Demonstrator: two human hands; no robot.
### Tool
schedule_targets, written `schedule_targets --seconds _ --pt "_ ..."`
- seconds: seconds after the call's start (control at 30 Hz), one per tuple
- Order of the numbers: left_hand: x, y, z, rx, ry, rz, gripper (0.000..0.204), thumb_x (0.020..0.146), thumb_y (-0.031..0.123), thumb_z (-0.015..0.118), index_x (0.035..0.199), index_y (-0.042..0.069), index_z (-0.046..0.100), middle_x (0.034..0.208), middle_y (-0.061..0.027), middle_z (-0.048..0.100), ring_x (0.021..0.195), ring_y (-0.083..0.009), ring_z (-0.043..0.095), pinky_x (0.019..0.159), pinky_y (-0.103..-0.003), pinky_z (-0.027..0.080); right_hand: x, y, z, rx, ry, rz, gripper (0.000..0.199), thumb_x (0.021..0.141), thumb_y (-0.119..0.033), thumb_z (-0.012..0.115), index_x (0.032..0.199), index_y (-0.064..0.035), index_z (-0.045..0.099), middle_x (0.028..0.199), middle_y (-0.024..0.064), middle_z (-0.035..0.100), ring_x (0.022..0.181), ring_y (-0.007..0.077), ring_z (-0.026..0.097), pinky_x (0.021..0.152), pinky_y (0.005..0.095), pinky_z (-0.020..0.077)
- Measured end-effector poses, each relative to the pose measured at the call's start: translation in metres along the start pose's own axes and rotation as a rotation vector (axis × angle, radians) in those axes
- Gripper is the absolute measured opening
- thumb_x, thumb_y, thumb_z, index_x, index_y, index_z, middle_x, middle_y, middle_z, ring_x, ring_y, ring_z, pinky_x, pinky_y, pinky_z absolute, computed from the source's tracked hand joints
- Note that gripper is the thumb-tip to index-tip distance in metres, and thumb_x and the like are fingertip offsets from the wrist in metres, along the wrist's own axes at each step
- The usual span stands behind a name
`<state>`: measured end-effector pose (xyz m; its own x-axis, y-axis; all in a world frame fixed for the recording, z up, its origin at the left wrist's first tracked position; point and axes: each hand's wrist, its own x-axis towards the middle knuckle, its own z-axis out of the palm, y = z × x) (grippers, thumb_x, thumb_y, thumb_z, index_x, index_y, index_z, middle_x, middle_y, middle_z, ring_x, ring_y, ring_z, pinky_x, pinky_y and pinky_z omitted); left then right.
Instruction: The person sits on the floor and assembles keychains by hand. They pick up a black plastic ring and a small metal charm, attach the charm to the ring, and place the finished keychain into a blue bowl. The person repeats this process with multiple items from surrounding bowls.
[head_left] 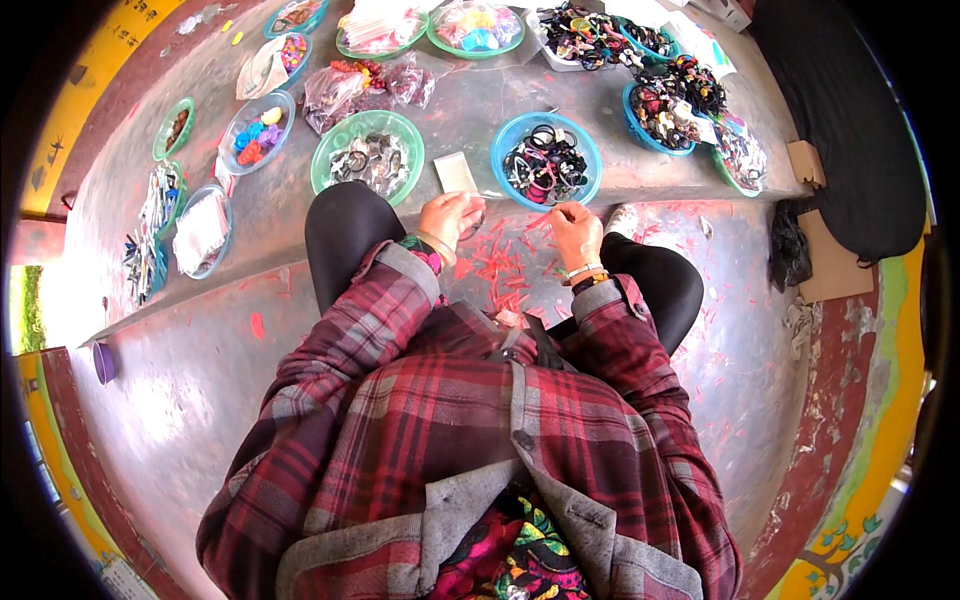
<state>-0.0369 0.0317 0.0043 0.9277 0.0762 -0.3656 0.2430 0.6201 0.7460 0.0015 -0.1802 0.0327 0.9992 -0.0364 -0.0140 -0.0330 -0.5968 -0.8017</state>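
Note:
My left hand (pixel 452 218) is closed in a pinch in front of the step's edge. A small dark thing, too small to make out, shows by its fingertips. To its right my right hand (pixel 577 238) is also pinched shut, and what it holds is hidden. Just beyond the right hand stands a blue bowl (pixel 596 160) with mostly black hair ties (pixel 545 165). Past the left hand lies a small pale rectangular card or box (pixel 455 173). A green bowl (pixel 322 160) of clear packets with dark items (pixel 372 160) is farther left.
Red scraps (pixel 497 275) litter the floor between my knees. More bowls stand on the raised step: one with colourful pieces (pixel 258 135), one with white packets (pixel 202 232), and others with hair ties (pixel 665 112). Plastic bags (pixel 345 92) lie behind. A black bag (pixel 790 240) sits right.

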Motion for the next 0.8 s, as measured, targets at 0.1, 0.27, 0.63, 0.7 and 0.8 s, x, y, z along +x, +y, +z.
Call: schedule_targets --seconds 0.1,0.27,0.63,0.7,0.8 --pt "0.0 0.004 -0.003 -0.023 0.064 0.035 0.022 0.087 0.015 0.047 0.097 -0.003 0.054 0.096 -0.0125 0.058 0.092 -0.0205 0.056 0.079 -0.031 0.045 0.001 0.01 -0.003 -0.239 -0.021 -0.174 0.013 0.07 -0.019 0.055 0.075 -0.0114 0.065 0.076 0.0097 0.062 0.072 0.0266 0.059 0.065 0.0367 0.0455" --pt "0.001 0.0 -0.003 -0.01 0.05 0.015 0.022 0.087 0.014 0.045 0.097 -0.003 0.053 0.097 -0.0137 0.057 0.09 -0.02 0.056 0.08 -0.03 0.045 -0.006 0.025 0.002 -0.473 -0.259 -0.288 0.013 0.071 -0.02 0.053 0.074 -0.0155 0.065 0.083 0.0085 0.062 0.081 0.0263 0.058 0.08 0.0471 0.0387" --pt "-0.003 -0.001 0.003 -0.001 0.045 -0.054 0.021 0.087 0.013 0.045 0.096 -0.004 0.054 0.103 -0.0145 0.056 0.09 -0.0199 0.056 0.081 -0.03 0.046 -0.024 -0.012 -0.007 -0.724 -0.385 -0.441 0.021 0.069 -0.032 0.062 0.07 -0.0106 0.063 0.078 0.008 0.06 0.091 0.0269 0.054 0.076 0.0414 0.0405" --pt "0.0 -0.004 -0.002 -0.012 0.013 -0.049 0.021 0.087 0.013 0.045 0.096 -0.004 0.053 0.103 -0.0144 0.056 0.09 -0.0201 0.056 0.081 -0.03 0.046 -0.029 -0.001 0.0 -0.667 -0.319 -0.459 0.024 0.066 -0.033 0.065 0.075 -0.0101 0.063 0.079 0.0084 0.06 0.093 0.027 0.053 0.078 0.0425 0.0402" --pt "0.003 -0.007 -0.005 -0.018 -0.003 -0.044 0.022 0.087 0.013 0.045 0.097 -0.005 0.053 0.104 -0.0143 0.055 0.09 -0.0204 0.056 0.081 -0.031 0.046 -0.019 0.006 -0.001 -0.658 -0.464 -0.377 0.036 0.062 -0.029 0.07 0.092 -0.0114 0.062 0.086 0.0094 0.059 0.091 0.025 0.054 0.082 0.0454 0.0397"
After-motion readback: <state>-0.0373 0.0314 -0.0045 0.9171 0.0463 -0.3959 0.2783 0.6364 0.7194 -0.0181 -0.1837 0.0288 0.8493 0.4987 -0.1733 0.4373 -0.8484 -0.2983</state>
